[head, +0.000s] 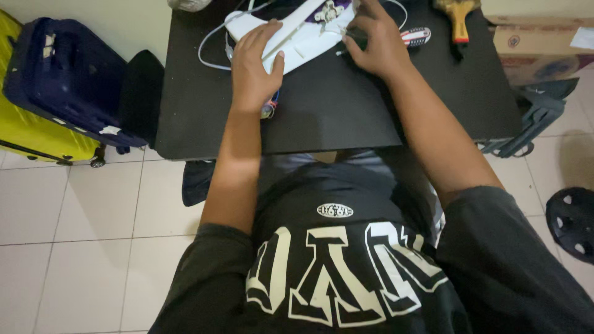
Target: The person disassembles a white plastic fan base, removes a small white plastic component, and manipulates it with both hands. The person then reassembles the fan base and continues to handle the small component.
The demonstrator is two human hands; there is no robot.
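Observation:
A white and purple appliance shell [306,34] lies on the black table [334,111] at the far edge, with a white cord [207,49] looping off its left end. My left hand [255,65] lies flat on the white shell and presses it down, fingers spread. My right hand [374,40] rests at the shell's right side with its fingers curled next to a small metal part [329,11]. Whether the fingers pinch anything is hidden. A small coloured item [268,110] peeks out under my left wrist.
A screwdriver handle with a striped grip [416,36] lies right of my right hand; a wood-handled tool [458,18] beyond it. Blue [59,74] and yellow suitcases [37,139] stand left. Cardboard boxes [538,43] and a dark stand [532,117] are right. A black round object [572,219] lies on the tiled floor.

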